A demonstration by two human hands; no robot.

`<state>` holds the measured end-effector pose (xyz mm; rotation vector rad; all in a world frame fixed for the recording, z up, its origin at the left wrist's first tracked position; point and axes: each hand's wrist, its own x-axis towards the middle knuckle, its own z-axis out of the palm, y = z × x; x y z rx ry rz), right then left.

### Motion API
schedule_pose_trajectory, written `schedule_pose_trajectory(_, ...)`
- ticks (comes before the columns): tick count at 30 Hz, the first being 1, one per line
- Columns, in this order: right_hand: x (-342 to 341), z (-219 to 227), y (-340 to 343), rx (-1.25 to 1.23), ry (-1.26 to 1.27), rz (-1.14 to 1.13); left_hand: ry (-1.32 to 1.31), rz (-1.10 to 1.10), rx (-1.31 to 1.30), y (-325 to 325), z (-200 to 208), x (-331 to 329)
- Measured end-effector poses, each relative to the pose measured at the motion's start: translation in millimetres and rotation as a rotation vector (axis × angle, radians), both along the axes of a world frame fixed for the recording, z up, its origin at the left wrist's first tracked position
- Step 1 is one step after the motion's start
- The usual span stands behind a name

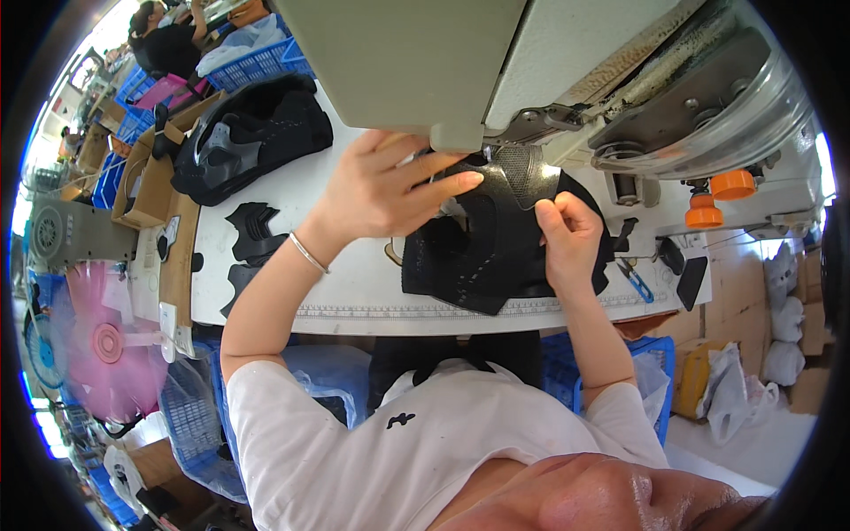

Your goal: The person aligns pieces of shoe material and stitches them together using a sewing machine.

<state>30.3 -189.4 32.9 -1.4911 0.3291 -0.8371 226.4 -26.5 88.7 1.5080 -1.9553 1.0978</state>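
Observation:
A black shoe upper piece with rows of small perforations lies flat on the white table under the head of a sewing machine. A shiny dark textured panel sits on it near the needle area, which the machine head partly hides. My left hand, with a bangle at the wrist, is held over the upper's left part, fingers spread and stretched towards the machine. Its upper fingers pass partly behind the machine head. On the right, my right hand pinches the upper by the panel's lower edge between thumb and fingers.
A pile of black uppers and loose cut pieces lie to the left. Blue-handled snips are at the right, near orange knobs. A ruler strip follows the front edge. A pink fan stands far left.

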Motion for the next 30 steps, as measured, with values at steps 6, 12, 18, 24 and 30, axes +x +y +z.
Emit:
schedule_pose_trajectory(6,6.9,-2.7,22.1,0.029,-0.107,-0.045,0.086,0.124,0.057,8.3,-0.1,-23.5)
schedule_pose_trajectory(12,17.1,-0.7,34.8,0.076,-0.16,-0.062,0.189,0.23,0.146,4.5,-39.0,-102.1)
schedule_pose_trajectory(18,23.4,3.0,33.8,0.118,-0.193,-0.083,0.2,0.226,-0.101,-8.5,-38.9,-103.7)
schedule_pose_trajectory(24,31.1,6.1,29.0,0.1,-0.153,-0.12,0.263,0.247,-0.104,-11.7,-32.1,-101.6)
schedule_pose_trajectory(30,34.9,22.2,19.4,-0.06,0.022,-0.155,0.271,0.228,-0.159,-22.3,-30.8,-87.1)
